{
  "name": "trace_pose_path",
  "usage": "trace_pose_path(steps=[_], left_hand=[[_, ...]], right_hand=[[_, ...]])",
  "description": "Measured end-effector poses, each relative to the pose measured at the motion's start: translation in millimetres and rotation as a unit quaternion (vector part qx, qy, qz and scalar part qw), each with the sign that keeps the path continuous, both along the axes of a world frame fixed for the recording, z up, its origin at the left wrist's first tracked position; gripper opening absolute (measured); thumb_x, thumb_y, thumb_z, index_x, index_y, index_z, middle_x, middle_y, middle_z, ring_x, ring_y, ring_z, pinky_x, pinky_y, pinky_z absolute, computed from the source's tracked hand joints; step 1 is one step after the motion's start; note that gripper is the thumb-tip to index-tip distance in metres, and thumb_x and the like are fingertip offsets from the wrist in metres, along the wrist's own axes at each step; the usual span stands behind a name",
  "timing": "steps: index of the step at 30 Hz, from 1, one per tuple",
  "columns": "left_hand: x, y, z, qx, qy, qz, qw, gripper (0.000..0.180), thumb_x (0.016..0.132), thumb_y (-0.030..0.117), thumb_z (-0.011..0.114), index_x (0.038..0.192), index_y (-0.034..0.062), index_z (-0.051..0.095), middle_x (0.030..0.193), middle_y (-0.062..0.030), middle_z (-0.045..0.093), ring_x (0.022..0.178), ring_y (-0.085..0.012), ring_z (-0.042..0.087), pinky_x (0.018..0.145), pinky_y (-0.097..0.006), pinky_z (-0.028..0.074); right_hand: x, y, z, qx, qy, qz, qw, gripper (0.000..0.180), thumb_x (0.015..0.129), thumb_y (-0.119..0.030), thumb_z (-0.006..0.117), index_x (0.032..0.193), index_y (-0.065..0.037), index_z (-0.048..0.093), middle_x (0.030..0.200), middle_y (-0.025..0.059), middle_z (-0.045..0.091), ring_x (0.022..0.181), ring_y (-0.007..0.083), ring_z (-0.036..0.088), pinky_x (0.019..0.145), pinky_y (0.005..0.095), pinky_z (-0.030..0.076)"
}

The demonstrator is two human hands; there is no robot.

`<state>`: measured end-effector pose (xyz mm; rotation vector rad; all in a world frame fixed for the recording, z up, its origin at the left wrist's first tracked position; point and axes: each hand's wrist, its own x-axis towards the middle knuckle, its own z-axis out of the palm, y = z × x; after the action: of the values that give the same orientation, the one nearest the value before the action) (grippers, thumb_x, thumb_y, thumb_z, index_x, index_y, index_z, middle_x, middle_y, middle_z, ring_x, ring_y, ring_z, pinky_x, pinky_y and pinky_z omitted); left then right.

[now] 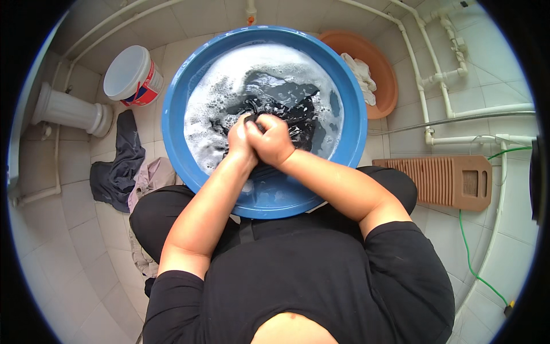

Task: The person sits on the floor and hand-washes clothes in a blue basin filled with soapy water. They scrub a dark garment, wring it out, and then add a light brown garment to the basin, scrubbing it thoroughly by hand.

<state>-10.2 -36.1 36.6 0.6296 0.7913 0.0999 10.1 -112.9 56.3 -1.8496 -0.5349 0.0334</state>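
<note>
A big round blue basin (175, 123) stands in front of me, filled with sudsy water (206, 80). Dark wet cloth (301, 117), black in colour, lies partly under the water in its middle. Both my hands meet over the near half of the basin, closed on a bunched piece of this cloth. My left hand (240, 139) grips it from the left. Pressed against it, my right hand (273, 139) grips the same bunch from the right. The kind of garment cannot be made out.
An orange-brown basin (389, 86) with white cloth (362, 77) sits at the far right. A brown washboard (438, 178) lies right of my knee. To the left are a white bucket (129, 74), a pedestal (71, 110) and dark clothes (123, 163). Pipes (425, 109) run along the walls.
</note>
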Motion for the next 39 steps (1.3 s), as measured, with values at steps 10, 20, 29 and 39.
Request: trace_pose_path(steps=[10, 20, 29, 39], left_hand=[[-15, 13, 51, 0.52, -0.153, -0.49, 0.683, 0.027, 0.085, 0.028, 0.055, 0.081, 0.0032, 0.065, 0.076, -0.0104, 0.063, 0.073, -0.0195, 0.06, 0.07, -0.031, 0.045], [-11, 74, 23, 0.695, 0.168, -0.534, 0.452, 0.065, 0.073, 0.044, 0.064, 0.12, 0.001, 0.049, 0.102, -0.0178, 0.062, 0.095, -0.0316, 0.059, 0.082, -0.04, 0.045], [-12, 69, -11, 0.742, 0.033, -0.423, 0.52, 0.04, 0.07, 0.035, 0.066, 0.091, 0.0012, 0.062, 0.1, -0.0194, 0.059, 0.097, -0.0315, 0.055, 0.082, -0.039, 0.043], [15, 56, -21, -0.102, -0.135, -0.058, 0.984, 0.022, 0.092, 0.022, 0.044, 0.102, 0.0049, 0.051, 0.095, -0.0097, 0.061, 0.081, -0.0238, 0.061, 0.075, -0.039, 0.051]], right_hand=[[124, -88, 6, -0.229, 0.227, 0.226, 0.919, 0.044, 0.08, -0.043, 0.06, 0.064, -0.001, 0.059, 0.06, 0.0002, 0.051, 0.062, 0.0083, 0.046, 0.057, 0.0243, 0.039], [101, -52, 25, -0.561, 0.083, 0.402, 0.719, 0.039, 0.065, -0.04, 0.068, 0.078, -0.003, 0.062, 0.072, 0.0121, 0.062, 0.071, 0.0246, 0.06, 0.064, 0.0369, 0.047], [121, -44, -32, -0.452, -0.136, 0.219, 0.854, 0.071, 0.066, -0.05, 0.069, 0.12, -0.007, 0.05, 0.123, 0.0174, 0.047, 0.115, 0.0339, 0.043, 0.093, 0.0399, 0.038], [80, -31, -36, -0.026, -0.051, 0.106, 0.993, 0.028, 0.069, -0.024, 0.065, 0.081, 0.0, 0.06, 0.11, 0.0142, 0.054, 0.1, 0.0278, 0.054, 0.086, 0.0354, 0.043]])
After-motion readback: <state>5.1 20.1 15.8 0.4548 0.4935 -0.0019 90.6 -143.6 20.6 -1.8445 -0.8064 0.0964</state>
